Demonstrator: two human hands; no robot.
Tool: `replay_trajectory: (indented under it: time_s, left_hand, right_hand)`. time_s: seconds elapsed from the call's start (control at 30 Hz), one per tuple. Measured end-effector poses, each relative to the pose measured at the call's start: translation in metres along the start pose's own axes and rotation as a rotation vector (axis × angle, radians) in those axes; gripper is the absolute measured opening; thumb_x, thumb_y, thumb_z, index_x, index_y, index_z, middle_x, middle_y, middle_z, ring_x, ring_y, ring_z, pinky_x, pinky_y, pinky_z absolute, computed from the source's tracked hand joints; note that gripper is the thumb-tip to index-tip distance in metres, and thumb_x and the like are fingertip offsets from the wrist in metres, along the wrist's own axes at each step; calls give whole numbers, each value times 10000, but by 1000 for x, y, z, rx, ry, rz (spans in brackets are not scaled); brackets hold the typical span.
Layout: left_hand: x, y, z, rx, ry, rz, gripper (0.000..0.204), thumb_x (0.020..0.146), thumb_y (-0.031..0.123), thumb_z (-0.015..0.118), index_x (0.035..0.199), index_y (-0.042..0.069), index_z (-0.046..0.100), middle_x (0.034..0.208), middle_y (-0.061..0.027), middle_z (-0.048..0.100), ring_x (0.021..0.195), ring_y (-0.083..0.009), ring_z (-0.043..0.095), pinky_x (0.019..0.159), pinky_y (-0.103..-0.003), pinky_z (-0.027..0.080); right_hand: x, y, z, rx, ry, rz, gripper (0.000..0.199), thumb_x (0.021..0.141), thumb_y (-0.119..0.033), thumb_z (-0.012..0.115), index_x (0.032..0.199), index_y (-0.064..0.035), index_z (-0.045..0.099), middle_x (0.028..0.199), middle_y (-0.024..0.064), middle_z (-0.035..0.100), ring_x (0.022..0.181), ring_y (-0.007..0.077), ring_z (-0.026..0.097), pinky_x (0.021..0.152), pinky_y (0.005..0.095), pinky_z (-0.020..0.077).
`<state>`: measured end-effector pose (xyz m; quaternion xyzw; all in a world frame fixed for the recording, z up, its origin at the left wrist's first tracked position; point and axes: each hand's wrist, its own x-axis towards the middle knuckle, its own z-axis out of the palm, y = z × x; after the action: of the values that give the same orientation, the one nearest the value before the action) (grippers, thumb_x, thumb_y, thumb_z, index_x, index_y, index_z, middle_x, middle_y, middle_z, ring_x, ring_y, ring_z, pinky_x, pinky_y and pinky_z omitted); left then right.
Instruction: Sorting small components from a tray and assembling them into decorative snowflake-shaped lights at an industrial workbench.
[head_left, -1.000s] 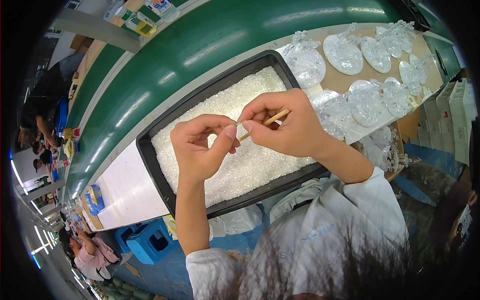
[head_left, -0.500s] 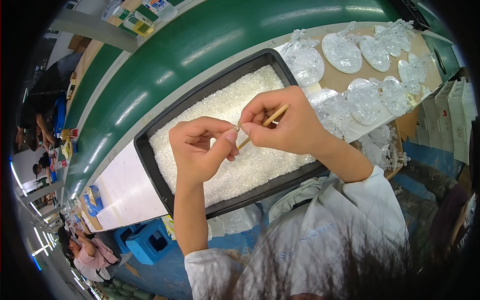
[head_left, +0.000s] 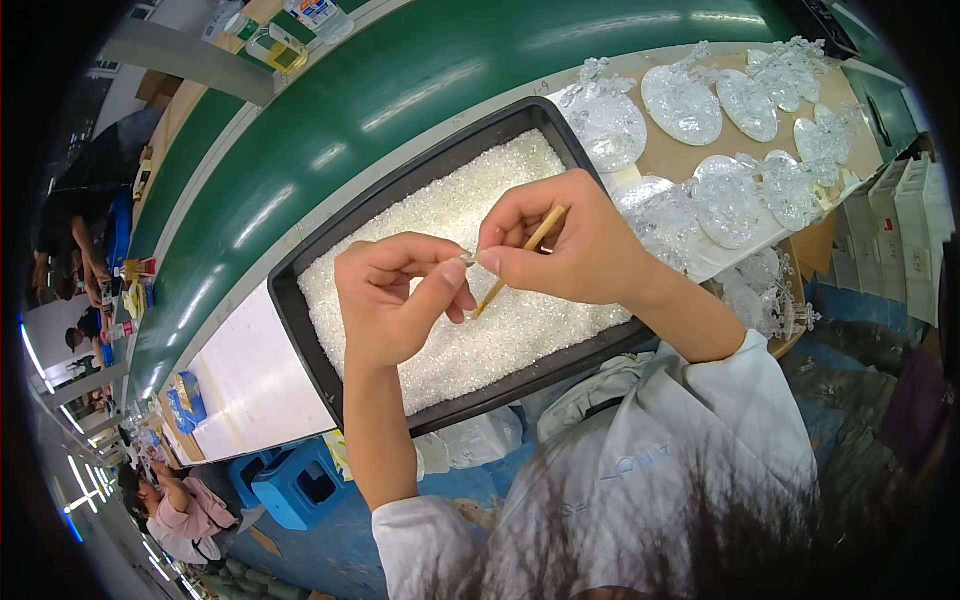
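Over a black tray (head_left: 283, 290) filled with clear glittering granules (head_left: 520, 345), both my hands meet fingertip to fingertip. My left hand (head_left: 400, 295) pinches a tiny clear piece (head_left: 468, 258) between thumb and forefinger. My right hand (head_left: 555, 240) touches that same piece with its thumb and forefinger. A thin wooden stick (head_left: 520, 258) lies tucked in the right hand, slanting across the palm with its lower tip pointing down toward the granules. What exactly the tiny piece is cannot be made out.
Several clear ornaments with round bases (head_left: 682, 105) stand on a brown board at the right. A green conveyor belt (head_left: 420, 85) runs behind the tray. Blue stools (head_left: 298, 485) stand at lower left. White bins (head_left: 915, 225) are at far right. Other people sit at far left.
The stick has tilted a little, its lower tip showing more clearly below the fingers. My fingertips have shifted slightly on the tiny piece, and both hands have moved a little left.
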<state>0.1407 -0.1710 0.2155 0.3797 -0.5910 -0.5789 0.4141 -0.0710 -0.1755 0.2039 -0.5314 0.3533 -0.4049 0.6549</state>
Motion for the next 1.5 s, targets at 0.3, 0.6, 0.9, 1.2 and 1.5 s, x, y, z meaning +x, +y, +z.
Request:
replay_trajectory:
  time_s: [0.3,0.6,0.9,1.2,1.5]
  left_hand:
    - [0,2,0,28,16,-9,65,862,-38,635,838,-68,687,648,-102,673,565,-127,656,491,-235,522]
    - [-1,4,-1,174,-7,-38,76,839,-45,639,767,-58,661,635,-85,663,516,-107,631,463,-224,501]
    - [-1,3,0,35,8,-51,65,838,-64,626,780,-76,654,631,-85,646,515,-114,629,435,-234,492]
    - [0,-2,0,-50,-8,-81,69,852,-56,620,793,-74,651,627,-85,636,509,-116,626,434,-239,490]
    - [0,1,-8,-78,42,-34,82,847,-44,608,778,-72,644,602,-109,633,484,-135,603,445,-253,487]
  right_hand:
    - [0,5,-1,13,-8,9,71,813,-42,719,861,7,699,696,-7,639,623,23,546,541,191,414]
    - [1,4,0,-99,-29,19,79,805,-57,734,841,8,705,673,1,646,607,21,554,527,189,418]
    - [2,1,0,-30,-57,47,69,801,-34,700,837,23,697,658,-17,615,587,18,517,509,198,393]
    - [1,3,-3,-2,-79,39,84,796,-15,658,856,30,696,662,-14,610,592,20,519,513,200,394]
    - [-1,3,-1,44,6,-61,92,842,-25,658,904,33,693,691,4,627,604,33,542,525,209,417]
